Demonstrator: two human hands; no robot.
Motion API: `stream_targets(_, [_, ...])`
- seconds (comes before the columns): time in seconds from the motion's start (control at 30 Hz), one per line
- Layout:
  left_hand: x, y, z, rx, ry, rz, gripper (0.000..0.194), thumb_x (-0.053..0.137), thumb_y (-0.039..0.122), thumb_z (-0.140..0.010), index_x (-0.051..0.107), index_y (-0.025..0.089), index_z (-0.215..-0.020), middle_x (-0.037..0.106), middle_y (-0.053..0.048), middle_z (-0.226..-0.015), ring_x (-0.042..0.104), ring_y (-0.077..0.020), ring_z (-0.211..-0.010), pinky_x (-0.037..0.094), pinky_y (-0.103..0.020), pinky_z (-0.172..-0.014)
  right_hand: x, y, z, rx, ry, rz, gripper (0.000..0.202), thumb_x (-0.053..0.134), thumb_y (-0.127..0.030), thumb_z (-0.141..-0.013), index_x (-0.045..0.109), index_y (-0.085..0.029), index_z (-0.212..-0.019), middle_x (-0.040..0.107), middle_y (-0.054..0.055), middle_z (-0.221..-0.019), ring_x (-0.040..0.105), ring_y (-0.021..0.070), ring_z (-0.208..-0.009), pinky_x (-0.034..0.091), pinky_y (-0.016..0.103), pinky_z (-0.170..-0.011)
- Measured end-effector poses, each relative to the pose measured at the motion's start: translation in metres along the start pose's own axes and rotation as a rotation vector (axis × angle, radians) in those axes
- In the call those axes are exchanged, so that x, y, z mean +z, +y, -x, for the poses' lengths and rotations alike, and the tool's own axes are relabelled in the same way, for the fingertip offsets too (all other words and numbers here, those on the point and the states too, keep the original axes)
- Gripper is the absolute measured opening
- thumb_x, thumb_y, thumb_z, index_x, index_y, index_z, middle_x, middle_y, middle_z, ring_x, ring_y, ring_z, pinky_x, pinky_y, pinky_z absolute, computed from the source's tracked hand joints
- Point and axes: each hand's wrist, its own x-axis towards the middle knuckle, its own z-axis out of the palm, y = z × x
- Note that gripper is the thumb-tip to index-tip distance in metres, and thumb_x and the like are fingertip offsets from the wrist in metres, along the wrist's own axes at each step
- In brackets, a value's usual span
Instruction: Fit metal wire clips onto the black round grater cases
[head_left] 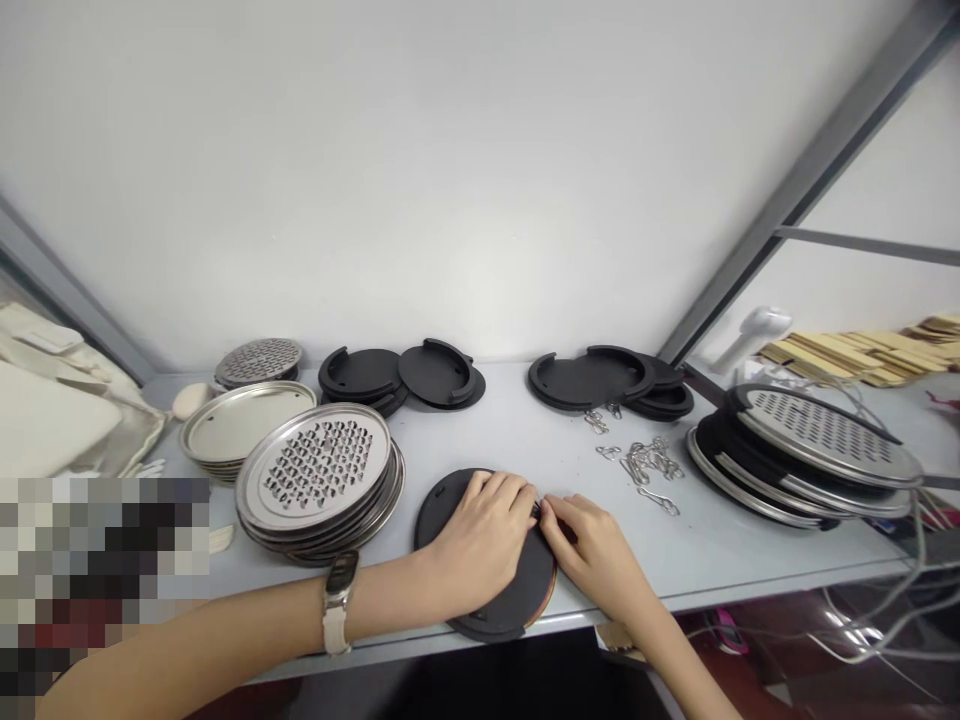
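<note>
A round black disc [517, 590] lies flat near the table's front edge. Across its upper part rests my left hand [484, 535], fingers bent and closed at the disc's right rim. My right hand [592, 545] meets it there from the right, thumb and fingers pinched around something small and dark, mostly hidden by the fingertips. A reddish-orange line shows along the disc's lower right edge. To the right of my hands lie several wire clips [651, 460] in a loose pile.
Stacked metal grater discs [319, 475] and plain metal discs [247, 425] stand at left. Black round holders [364, 375] [592, 378] lie along the wall. Assembled graters [825, 435] are piled at right, near wooden strips [847, 355] and a white handled tool [754, 335].
</note>
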Motion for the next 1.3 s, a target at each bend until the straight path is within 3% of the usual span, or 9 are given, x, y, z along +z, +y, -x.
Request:
stream_targets(0.5, [-0.0038,0.0025,0.0007,-0.001,-0.022,-0.02,0.021,0.033,0.014,-0.095,0.051,0.016,-0.104,0.055,-0.007,-0.104,0.049,-0.0211,-0.099,0.038,-0.038,-0.088,0.0012,0.0004,0.0017,0.001,0.01,-0.018,0.034,0.035,-0.027,-0.096,0.046,-0.02,-0.065,0.053,0.0,-0.058,0.049,0.0148,-0.058,0.034,0.027,-0.06])
stream_targets(1.3, [-0.0023,0.002,0.0015,0.007,-0.001,-0.002,0.025,0.033,0.017,-0.097,0.051,0.016,-0.114,0.056,-0.008,-0.108,0.049,-0.0214,-0.104,0.037,-0.038,-0.09,-0.0015,-0.0031,0.0023,0.003,0.004,0.036,0.033,0.036,-0.025,-0.095,0.05,-0.02,-0.066,0.054,0.001,-0.059,0.051,0.0154,-0.06,0.034,0.025,-0.059])
